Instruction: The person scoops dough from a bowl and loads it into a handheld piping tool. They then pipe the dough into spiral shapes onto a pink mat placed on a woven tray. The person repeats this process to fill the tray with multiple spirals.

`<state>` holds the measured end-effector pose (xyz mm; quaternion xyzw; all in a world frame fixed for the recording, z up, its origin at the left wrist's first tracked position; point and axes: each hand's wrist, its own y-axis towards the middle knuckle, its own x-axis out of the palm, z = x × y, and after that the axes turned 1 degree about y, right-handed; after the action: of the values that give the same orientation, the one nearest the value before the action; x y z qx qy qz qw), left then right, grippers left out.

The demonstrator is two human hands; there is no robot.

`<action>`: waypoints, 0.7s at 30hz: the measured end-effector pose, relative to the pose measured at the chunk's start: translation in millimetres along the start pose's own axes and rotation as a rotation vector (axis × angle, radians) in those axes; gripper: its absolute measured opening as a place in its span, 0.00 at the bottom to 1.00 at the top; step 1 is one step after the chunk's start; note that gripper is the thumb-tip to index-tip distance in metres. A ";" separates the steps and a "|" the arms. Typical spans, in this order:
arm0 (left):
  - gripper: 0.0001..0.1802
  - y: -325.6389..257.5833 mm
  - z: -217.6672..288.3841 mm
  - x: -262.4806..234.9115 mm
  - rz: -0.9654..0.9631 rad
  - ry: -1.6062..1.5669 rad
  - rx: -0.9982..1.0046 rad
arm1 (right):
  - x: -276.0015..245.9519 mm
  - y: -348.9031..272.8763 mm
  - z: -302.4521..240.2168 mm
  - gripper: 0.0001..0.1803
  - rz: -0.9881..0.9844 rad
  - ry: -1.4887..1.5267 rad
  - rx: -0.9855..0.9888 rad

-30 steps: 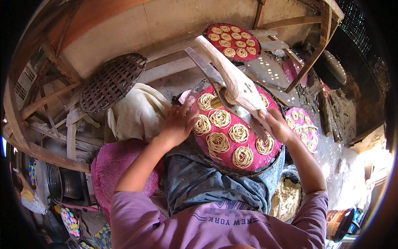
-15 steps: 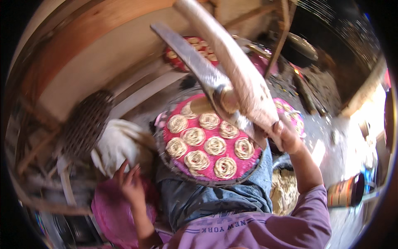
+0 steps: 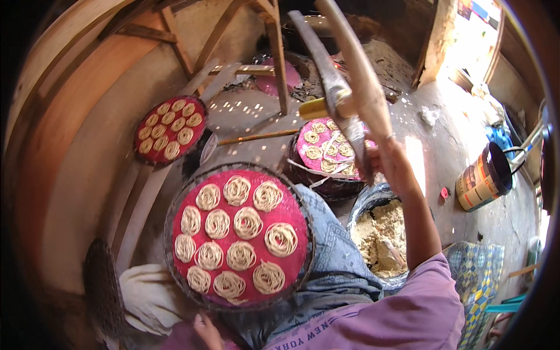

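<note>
My right hand (image 3: 385, 163) grips the lower ends of a noodle press (image 3: 364, 87), which has two long handles of wood and worn metal and a yellowish cylinder at its middle. The press is held up in the air, right of and beyond my lap. On my lap lies a round tray (image 3: 169, 236) with a dark rim and a red mat, bearing several coiled noodle nests (image 3: 248, 223) in rows. My left hand (image 3: 208, 331) is low down, just by the tray's near edge; its fingers are mostly hidden.
Another red tray of nests (image 3: 157, 125) lies far left, and a pink-matted one (image 3: 303, 153) sits beyond my knee. At my right stand a basin of dough (image 3: 379, 233) and a black bucket (image 3: 484, 178). White cloth (image 3: 149, 297) lies left; a wooden post (image 3: 279, 64) stands ahead.
The view has swung to the right. My right hand still holds the press. My left hand, spread over a pink round thing before, is now at the near edge of the lap tray.
</note>
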<state>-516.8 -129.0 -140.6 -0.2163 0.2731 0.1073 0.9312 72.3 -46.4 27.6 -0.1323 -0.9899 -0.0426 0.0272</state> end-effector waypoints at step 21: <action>0.18 82.3 75.1 129.5 -0.103 -0.153 -0.189 | 142.2 226.9 366.9 0.54 -0.354 -0.973 0.438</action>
<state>-401.1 -11.0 -184.0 -0.3078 0.1784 0.1010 0.9291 -20.4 242.2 -310.7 0.0404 -0.8811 0.2262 -0.4133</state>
